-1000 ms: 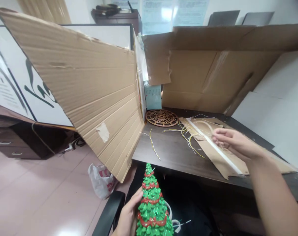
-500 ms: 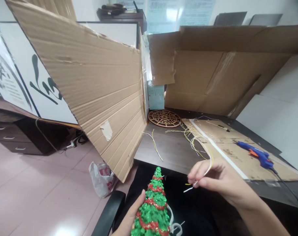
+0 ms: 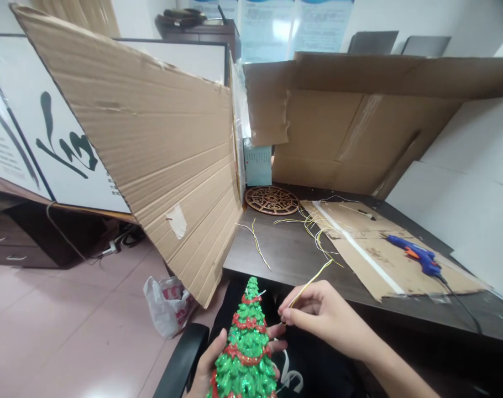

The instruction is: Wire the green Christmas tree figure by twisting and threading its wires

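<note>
A green Christmas tree figure with red garlands (image 3: 247, 354) stands upright over my lap at the bottom centre. My left hand (image 3: 212, 356) is wrapped round it, with fingertips showing on its right side. Just right of the tree, my right hand (image 3: 313, 312) pinches the end of a yellow and white wire (image 3: 312, 281). That wire runs up from the fingers towards more loose wires (image 3: 318, 235) on the table. A separate wire pair (image 3: 256, 243) lies on the table to the left.
A blue glue gun (image 3: 417, 254) lies on a cardboard sheet (image 3: 359, 249) at the right. A round openwork trivet (image 3: 272, 200) is at the table's back. Cardboard panels (image 3: 172, 143) rise left and behind. A plastic bag (image 3: 166, 304) sits on the floor beside the chair armrest (image 3: 185, 359).
My right hand has moved left, close to the tree, with the wire. The tree has shifted slightly left, and my left hand's fingertips now show on its right side.
</note>
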